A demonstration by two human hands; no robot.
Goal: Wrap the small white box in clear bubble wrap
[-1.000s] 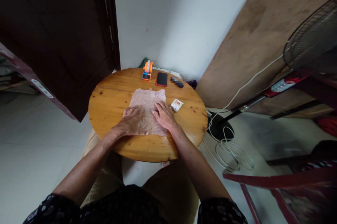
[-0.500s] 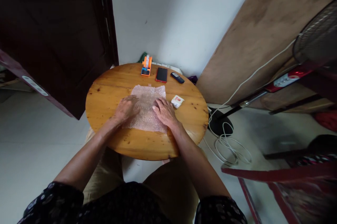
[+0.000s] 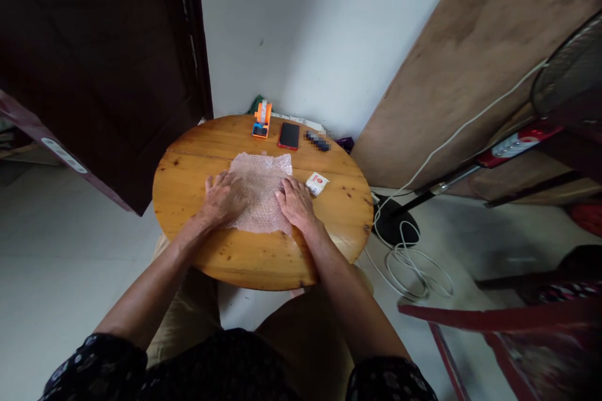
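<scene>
Bare desk point(image 3: 188, 187) is left toward the left rim, while the bubble wrap point(image 3: 261, 184) at mid-desk is pressed flat by the left hand point(image 3: 223, 197) and right hand point(image 3: 295, 203), fingers spread.

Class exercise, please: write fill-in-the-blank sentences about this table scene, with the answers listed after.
1. The left hand and right hand lie flat on a sheet of ____.
2. The wooden table has a ____ top.
3. The tape dispenser beside the phone is ____ in colour.
4. The packet lies nearest the ____ hand.

Missing words: bubble wrap; round; orange; right.
</scene>
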